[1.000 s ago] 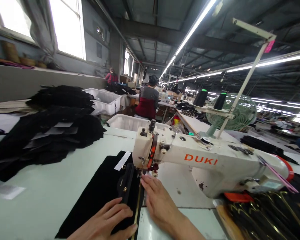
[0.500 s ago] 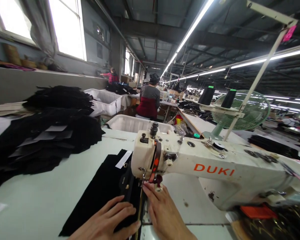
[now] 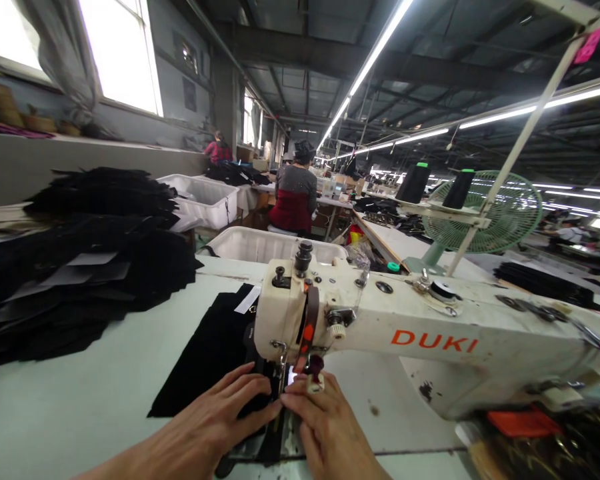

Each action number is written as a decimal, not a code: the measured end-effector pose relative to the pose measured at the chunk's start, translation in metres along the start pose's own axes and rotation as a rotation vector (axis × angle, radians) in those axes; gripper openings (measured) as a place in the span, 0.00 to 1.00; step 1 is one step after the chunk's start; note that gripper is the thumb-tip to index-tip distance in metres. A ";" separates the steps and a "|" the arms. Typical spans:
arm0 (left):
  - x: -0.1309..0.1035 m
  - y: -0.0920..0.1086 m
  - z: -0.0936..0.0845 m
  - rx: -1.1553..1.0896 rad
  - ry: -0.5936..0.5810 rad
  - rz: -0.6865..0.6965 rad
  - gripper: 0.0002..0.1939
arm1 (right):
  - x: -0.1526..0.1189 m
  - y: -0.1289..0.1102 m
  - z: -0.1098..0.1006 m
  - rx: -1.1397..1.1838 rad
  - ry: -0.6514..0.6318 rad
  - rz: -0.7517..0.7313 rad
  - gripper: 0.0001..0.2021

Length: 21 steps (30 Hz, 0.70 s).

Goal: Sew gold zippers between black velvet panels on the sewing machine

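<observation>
A black fabric piece (image 3: 200,353) lies on the pale sewing table, its right edge under the needle area of a white sewing machine (image 3: 360,320) marked DUKI. A white label (image 3: 248,300) and a small metal ring show near its far edge. My left hand (image 3: 225,413) rests on the fabric left of the presser foot (image 3: 283,373), fingers stretched and thumb reaching right. Close on the other side, my right hand (image 3: 325,420) has its fingers bent together at the fabric's edge, fingertips almost touching my left thumb. What lies under its fingers is mostly hidden.
Stacked black fabric pieces (image 3: 80,267) cover the table's left side. Behind the machine stands a white plastic bin (image 3: 275,247); a green fan (image 3: 500,213) and black thread cones (image 3: 413,183) are at right. A co-worker (image 3: 295,190) sits ahead, facing away.
The fabric has moved forward and turned slightly under the machine head. My left hand has shifted closer to the presser foot, its thumb now near my right fingertips. A light shows by the needle.
</observation>
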<state>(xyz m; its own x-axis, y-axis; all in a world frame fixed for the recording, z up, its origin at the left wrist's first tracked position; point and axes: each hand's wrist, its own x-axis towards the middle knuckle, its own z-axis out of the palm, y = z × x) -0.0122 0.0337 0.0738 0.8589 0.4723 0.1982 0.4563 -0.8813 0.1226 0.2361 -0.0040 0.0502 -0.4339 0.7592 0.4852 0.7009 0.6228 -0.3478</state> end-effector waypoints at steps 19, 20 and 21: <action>0.001 -0.012 0.018 -0.020 -0.016 -0.079 0.48 | 0.001 -0.002 0.008 -0.012 0.057 0.103 0.25; 0.002 -0.012 0.016 -0.046 -0.046 -0.099 0.47 | 0.001 -0.002 0.008 -0.033 0.048 0.109 0.26; 0.002 -0.011 0.014 -0.073 -0.073 -0.123 0.46 | 0.001 -0.002 0.009 -0.057 0.039 0.109 0.26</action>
<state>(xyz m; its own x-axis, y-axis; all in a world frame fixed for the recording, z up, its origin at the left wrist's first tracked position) -0.0116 0.0440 0.0589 0.8136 0.5716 0.1064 0.5430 -0.8124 0.2126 0.2297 -0.0030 0.0443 -0.3312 0.8133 0.4784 0.7741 0.5241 -0.3551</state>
